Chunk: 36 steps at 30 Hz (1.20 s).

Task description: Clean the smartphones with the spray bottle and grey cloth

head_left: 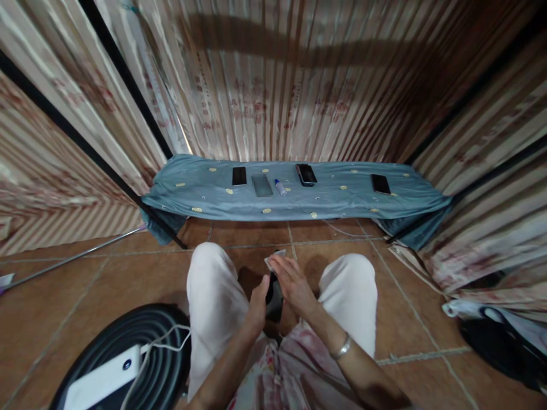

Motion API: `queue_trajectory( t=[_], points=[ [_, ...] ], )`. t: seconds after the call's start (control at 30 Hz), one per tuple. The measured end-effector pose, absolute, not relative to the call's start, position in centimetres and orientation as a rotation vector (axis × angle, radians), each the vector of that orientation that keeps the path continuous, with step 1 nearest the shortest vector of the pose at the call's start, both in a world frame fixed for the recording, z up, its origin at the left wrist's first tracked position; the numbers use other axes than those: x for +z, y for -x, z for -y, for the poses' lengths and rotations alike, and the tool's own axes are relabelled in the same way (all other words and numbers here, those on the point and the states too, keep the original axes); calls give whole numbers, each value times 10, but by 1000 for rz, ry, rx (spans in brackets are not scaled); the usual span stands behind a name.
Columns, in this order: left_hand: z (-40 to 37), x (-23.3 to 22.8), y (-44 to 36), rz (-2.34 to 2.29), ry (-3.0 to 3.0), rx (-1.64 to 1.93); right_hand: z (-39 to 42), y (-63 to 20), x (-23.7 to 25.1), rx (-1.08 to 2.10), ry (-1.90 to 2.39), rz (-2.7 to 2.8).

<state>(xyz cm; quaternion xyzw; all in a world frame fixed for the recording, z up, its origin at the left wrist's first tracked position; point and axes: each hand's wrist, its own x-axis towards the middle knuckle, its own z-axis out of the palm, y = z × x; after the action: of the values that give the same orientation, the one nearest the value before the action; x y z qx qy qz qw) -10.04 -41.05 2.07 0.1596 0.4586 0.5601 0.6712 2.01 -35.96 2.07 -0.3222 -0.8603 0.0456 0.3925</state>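
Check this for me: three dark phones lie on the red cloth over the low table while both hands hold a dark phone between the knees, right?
Not quite. The cloth over the low table is grey-blue, not red, as the head view shows. The rest stands: three dark phones lie on it, and the left hand and right hand hold a dark phone between the knees.

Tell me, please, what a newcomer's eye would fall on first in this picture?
Probably the low table draped in a blue-grey cloth ahead, with three dark phones on it, such as the middle phone. Close in, between the knees, the left hand and right hand hold a dark phone.
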Motion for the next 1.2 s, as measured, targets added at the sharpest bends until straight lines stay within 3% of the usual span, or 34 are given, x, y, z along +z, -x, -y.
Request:
queue_trajectory(
  t=[0.13,0.37,0.7,1.2],
  points=[
    [415,37,97,-1096,-491,1190,339,-20,18,148,914,2092],
    [415,60,106,-1093,-516,1195,334,-28,19,534,1177,1898],
    [415,61,101,-1086,-536,1132,330,-21,54,623,1035,1931],
    [415,68,99,-1002,-557,1292,336,-18,26,1214,1134,1259]
  ],
)
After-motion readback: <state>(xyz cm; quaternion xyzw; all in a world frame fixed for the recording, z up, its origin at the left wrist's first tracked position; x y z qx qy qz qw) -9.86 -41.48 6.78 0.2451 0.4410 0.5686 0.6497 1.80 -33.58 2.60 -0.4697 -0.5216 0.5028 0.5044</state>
